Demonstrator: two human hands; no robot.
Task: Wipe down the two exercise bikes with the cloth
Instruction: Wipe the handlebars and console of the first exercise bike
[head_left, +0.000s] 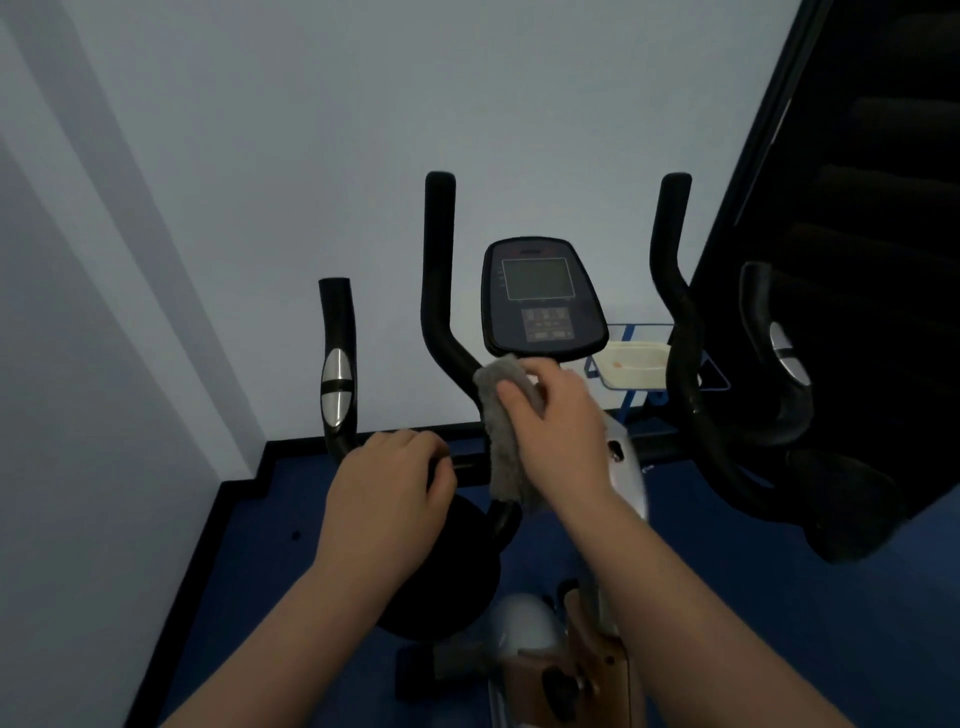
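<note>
The exercise bike (613, 519) stands close before the person on a blue floor (779, 597), facing a pale wall (363, 130). Its console (543, 296) sits tilted between two upright black handlebar horns, the left horn (439, 260) and the right horn (670, 260). The right hand (561, 415) grips a grey cloth (506, 431), thumb across the front and fingers curled behind it, pressing the cloth against the bar just under the console's lower edge; the rest of the cloth hangs down over the stem. The left hand (389, 483) rests curled over the low left bar (its fingers wrap round the black grip), just beside a side handle with a silver pulse sensor (337, 387). A matching side handle (779, 364) rises on the right. Behind the console, near the wall, a cream tray (636, 364) sits on a blue rack (631, 400). A dark panel (857, 208) fills the right edge.
</note>
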